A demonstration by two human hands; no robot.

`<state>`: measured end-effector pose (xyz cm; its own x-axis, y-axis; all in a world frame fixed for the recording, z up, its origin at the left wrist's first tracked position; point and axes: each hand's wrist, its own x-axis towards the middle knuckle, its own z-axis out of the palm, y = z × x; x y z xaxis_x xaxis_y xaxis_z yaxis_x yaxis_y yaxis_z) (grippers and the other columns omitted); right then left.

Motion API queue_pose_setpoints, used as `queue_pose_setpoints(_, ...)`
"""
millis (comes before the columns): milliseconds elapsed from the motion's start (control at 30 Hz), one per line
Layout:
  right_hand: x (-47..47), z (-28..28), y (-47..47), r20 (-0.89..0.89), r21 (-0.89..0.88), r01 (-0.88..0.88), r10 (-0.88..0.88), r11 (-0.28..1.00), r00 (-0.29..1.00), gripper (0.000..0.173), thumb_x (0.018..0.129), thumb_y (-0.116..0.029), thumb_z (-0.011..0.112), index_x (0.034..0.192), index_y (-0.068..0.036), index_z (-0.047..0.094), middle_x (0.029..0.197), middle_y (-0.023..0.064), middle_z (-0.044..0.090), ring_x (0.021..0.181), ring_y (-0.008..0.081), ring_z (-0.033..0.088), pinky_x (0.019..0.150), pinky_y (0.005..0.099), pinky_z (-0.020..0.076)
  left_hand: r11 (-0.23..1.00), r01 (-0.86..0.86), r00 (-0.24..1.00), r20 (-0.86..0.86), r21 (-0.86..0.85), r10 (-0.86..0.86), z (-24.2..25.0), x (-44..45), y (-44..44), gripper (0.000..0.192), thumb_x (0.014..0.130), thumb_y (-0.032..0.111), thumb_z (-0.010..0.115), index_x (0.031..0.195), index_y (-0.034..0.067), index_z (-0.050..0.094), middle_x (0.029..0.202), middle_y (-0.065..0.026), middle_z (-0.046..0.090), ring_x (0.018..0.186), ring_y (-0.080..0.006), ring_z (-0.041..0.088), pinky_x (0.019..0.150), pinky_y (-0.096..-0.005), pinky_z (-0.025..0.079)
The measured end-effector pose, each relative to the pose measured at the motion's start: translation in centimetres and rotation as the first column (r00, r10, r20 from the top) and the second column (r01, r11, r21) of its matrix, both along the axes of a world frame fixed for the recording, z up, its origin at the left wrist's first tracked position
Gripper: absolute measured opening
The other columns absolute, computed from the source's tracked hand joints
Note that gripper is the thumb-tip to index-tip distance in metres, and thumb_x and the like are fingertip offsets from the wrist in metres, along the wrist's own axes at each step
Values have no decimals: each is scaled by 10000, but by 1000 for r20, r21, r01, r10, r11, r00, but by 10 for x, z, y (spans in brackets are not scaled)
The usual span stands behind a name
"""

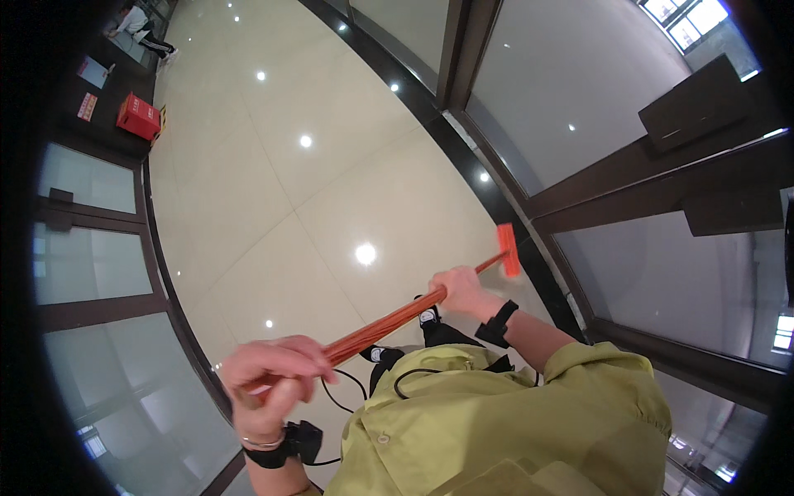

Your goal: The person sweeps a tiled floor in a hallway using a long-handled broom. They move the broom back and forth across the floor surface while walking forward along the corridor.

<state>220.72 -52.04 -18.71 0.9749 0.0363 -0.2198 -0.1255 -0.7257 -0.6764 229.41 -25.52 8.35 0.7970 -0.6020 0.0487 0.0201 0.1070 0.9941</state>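
A long reddish wood-grained handle point(384, 323) runs diagonally in front of me, from lower left to upper right. My left hand point(273, 378) is wrapped around its near end. Farther along, my right hand point(462, 290) grips the same handle. At the far end is a red-orange broom or brush head point(508, 250), slightly blurred, by the black floor border on the right; whether it touches the floor I cannot tell. Black bands sit on both wrists.
Glossy beige floor tiles point(335, 186) stretch ahead. Brown-framed glass doors point(558, 186) stand on the right, framed glass panels point(93, 266) on the left. A red box point(139, 116) is at upper left, with another person point(139, 28) beyond it.
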Motion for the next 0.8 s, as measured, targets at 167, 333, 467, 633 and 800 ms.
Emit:
queue_pose_setpoints(167,41,-26,-35,131,-70,142,-132,987,982,63,665,-109,655,702,-158,669,680,87,649,704,328,640,646,436,504,994,93,991,88,49,-97,-21,0,-20,140,834,28,571,920,-61,637,631,-100,584,655,-236,602,623,-328,483)
queue_pose_setpoints(333,62,-28,-40,172,1,202,-199,979,965,42,692,-104,632,683,-141,650,683,111,640,702,344,630,640,441,499,989,-13,996,87,146,0,-26,10,-26,121,836,15,554,907,-25,643,643,-89,600,667,-197,623,855,-401,447)
queue_pose_setpoints(467,34,-19,-26,112,21,233,-234,972,966,44,689,-105,626,690,-139,655,677,115,636,701,350,629,635,449,496,989,-31,998,57,144,23,-17,18,-23,143,802,-12,517,854,-4,650,570,-60,571,651,-202,646,989,-436,368)
queue_pose_setpoints(633,23,-3,7,99,32,31,-34,999,995,48,651,-152,667,697,-148,659,681,92,646,682,330,637,606,447,503,978,-21,979,202,206,-21,21,18,-9,126,756,-20,481,728,28,595,462,-22,494,536,-227,620,928,-464,425)
queue_pose_setpoints(800,76,27,67,169,67,-248,234,966,957,127,623,-189,714,691,-130,624,667,105,630,673,350,628,597,464,496,949,-306,818,531,79,220,75,-5,13,154,693,-1,506,558,74,511,448,-25,476,391,-188,544,740,-409,521)
